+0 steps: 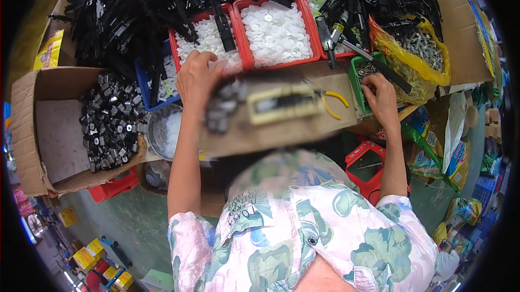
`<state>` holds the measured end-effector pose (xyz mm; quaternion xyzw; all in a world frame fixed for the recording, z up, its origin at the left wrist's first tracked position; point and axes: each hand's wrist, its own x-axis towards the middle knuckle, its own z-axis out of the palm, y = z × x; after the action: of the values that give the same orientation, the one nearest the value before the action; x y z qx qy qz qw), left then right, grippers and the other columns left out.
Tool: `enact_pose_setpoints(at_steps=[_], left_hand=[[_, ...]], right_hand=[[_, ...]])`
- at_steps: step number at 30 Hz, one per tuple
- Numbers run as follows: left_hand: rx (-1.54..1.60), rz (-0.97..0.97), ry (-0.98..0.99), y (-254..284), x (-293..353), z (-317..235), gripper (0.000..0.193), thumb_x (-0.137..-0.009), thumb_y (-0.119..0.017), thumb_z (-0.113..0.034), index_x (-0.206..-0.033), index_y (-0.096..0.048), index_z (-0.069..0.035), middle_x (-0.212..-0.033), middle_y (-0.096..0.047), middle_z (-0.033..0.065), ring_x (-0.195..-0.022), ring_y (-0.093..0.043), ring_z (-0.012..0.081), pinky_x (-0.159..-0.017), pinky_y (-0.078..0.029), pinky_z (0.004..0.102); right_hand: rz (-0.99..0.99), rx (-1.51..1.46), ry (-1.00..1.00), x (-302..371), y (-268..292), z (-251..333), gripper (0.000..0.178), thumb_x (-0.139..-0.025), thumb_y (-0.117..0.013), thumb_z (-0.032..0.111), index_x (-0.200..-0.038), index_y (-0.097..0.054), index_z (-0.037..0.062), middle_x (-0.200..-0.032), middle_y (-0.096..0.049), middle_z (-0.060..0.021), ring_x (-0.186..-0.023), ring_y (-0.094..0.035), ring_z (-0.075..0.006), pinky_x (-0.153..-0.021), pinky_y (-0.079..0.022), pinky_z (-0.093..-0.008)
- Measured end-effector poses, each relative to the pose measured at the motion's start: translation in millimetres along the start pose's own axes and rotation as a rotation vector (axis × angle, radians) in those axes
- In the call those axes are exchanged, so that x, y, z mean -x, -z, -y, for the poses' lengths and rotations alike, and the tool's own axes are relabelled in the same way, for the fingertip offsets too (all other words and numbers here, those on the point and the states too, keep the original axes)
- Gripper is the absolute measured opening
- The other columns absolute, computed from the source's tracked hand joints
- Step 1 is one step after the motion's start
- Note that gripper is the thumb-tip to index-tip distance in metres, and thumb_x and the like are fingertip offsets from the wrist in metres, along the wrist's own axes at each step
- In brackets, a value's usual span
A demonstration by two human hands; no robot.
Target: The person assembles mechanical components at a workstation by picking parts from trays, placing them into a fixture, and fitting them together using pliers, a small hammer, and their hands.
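Observation:
My left hand (196, 78) reaches over the near edge of a red tray (174, 48) of small white plastic pieces (208, 34); its bent thumb and forefinger are apart. At a narrow green tray (357, 89) of small metal parts (366, 70), the fingers of my right hand (381, 94) are curled together inside the rim. Anything between those fingertips is hidden. Between my hands, a blurred cream-coloured block (254, 110) with a dark piece (284, 102) in it lies on a cardboard work surface (292, 132). Yellow-handled pliers (337, 105) rest beside the block.
Black plastic parts (130, 15) heap up at the back. A second red tray (313, 37) holds white discs. Dark blocks fill a carton (59, 129) at left; a few lie blurred (222, 108) near the cream block. A hammer (374, 56) leans by a yellow bag (433, 78) of metal pieces.

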<state>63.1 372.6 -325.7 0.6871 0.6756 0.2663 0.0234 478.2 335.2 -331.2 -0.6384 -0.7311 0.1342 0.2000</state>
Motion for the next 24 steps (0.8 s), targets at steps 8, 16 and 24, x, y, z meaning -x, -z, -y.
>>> enact_pose_setpoints(at_steps=[8,16,24], left_hand=[[0.03,-0.056,-0.044,1.5,-12.3,3.6,0.015,-0.083,-0.074,-0.015,-0.09,-0.072,-0.002,-0.078,-0.061,0.0127,-0.07,-0.063,0.0288,-0.065,-0.049,0.0394],[-0.069,0.075,-0.169,6.0,-21.4,3.0,0.011,-0.086,-0.068,-0.01,-0.092,-0.071,-0.001,-0.081,-0.061,0.0135,-0.075,-0.064,0.0309,-0.069,-0.049,0.0412],[0.496,-0.021,0.094,5.5,-14.1,1.3,0.014,-0.089,-0.073,-0.012,-0.096,-0.072,0.0,-0.079,-0.067,0.0068,-0.067,-0.065,0.0183,-0.06,-0.049,0.0297]], right_hand=[[-0.044,-0.104,-0.071,-0.2,0.8,4.1,0.008,-0.083,-0.067,0.002,-0.088,-0.062,-0.0027,-0.079,-0.06,-0.013,-0.067,-0.063,-0.0245,-0.062,-0.049,-0.0367],[-0.136,-0.112,0.003,2.1,5.4,11.5,0.007,-0.083,-0.067,0.001,-0.088,-0.063,-0.0025,-0.079,-0.062,-0.0119,-0.066,-0.063,-0.0223,-0.062,-0.049,-0.0332],[-0.176,-0.214,-0.01,-5.3,13.2,54.9,0.008,-0.081,-0.067,-0.002,-0.087,-0.064,-0.0033,-0.079,-0.064,-0.0112,-0.07,-0.064,-0.0173,-0.066,-0.05,-0.03]])
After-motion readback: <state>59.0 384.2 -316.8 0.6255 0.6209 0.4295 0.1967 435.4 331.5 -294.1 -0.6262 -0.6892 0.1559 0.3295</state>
